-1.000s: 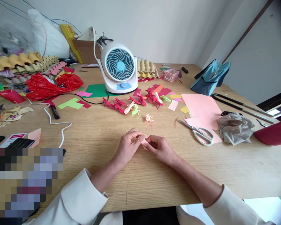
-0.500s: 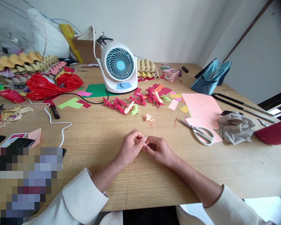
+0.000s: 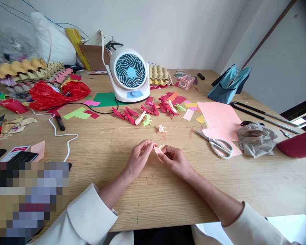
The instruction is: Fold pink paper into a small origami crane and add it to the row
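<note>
Between my two hands, above the table's near half, is a small piece of folded pale pink paper [image 3: 158, 151]. My right hand [image 3: 177, 162] pinches it at its right side between thumb and fingers. The thumb and fingers of my left hand [image 3: 139, 158] close at the paper's upper left edge; the exact contact is partly hidden. Just beyond my hands lies a small pale pink folded paper figure [image 3: 162, 129]. Farther back, a row of crimson folded paper figures [image 3: 129, 115] includes a light green one [image 3: 147, 119].
White-handled scissors [image 3: 220, 148] rest beside pink sheets [image 3: 219, 117] on the right, near a crumpled grey cloth [image 3: 256, 139]. A white fan [image 3: 131, 73] stands at the back. A white cable [image 3: 66, 135] and a black marker [image 3: 59, 123] lie left.
My fingertips have moved slightly apart, and the folded pink paper, mostly hidden before, now shows between them. The things on the table have stayed in place.
</note>
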Available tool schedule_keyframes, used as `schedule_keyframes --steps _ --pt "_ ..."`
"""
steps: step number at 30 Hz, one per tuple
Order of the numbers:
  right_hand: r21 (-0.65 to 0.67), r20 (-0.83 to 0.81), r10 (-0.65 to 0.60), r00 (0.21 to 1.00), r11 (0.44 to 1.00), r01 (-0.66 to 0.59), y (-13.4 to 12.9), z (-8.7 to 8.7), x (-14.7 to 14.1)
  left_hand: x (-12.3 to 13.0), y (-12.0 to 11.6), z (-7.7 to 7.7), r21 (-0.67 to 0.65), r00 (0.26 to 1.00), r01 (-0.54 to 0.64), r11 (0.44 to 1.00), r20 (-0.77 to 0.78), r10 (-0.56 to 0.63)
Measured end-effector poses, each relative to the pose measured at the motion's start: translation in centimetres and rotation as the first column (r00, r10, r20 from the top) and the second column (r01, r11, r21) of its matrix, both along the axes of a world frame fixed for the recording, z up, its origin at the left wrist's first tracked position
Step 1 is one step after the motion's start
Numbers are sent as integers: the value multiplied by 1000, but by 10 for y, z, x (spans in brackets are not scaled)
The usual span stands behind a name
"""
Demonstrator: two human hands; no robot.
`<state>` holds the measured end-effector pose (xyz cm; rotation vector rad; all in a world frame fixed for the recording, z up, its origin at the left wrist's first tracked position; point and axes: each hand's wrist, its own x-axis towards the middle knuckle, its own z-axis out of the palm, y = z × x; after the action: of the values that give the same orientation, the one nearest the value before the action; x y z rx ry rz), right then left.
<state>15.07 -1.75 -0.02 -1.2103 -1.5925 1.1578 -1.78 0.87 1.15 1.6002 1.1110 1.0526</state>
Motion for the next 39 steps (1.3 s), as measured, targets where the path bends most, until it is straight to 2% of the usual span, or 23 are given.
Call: schedule_keyframes --steps 7,13,16,19,24,28,33,39 --pt "-8 -43 -5 999 1000 4 2 1 2 -1 2 -9 -25 996 87 996 12 -87" --pt "-83 -179 -42 983 996 27 5 -6 2 -2 4 -10 -9 1000 0 1000 24 0" --pt "-85 -237 -74 969 995 55 7 -11 3 0 4 -14 -38 999 16 999 49 -14" --pt "-97 -277 -58 959 995 32 8 -12 5 1 3 -18 -62 997 50 997 68 -45" --pt "-121 -290 -41 956 993 6 8 -6 7 1 1 -18 2 999 22 1000 40 -22" --pt "-141 -392 -76 917 990 22 9 -8 4 2 1 -16 34 999 -2 999 32 1" --pt "-139 -413 -102 905 989 48 12 -13 3 4 2 -16 -61 991 5 998 132 3" --pt "-165 -423 -99 901 986 31 12 -12 2 5 1 -9 -199 954 -42 979 283 99"
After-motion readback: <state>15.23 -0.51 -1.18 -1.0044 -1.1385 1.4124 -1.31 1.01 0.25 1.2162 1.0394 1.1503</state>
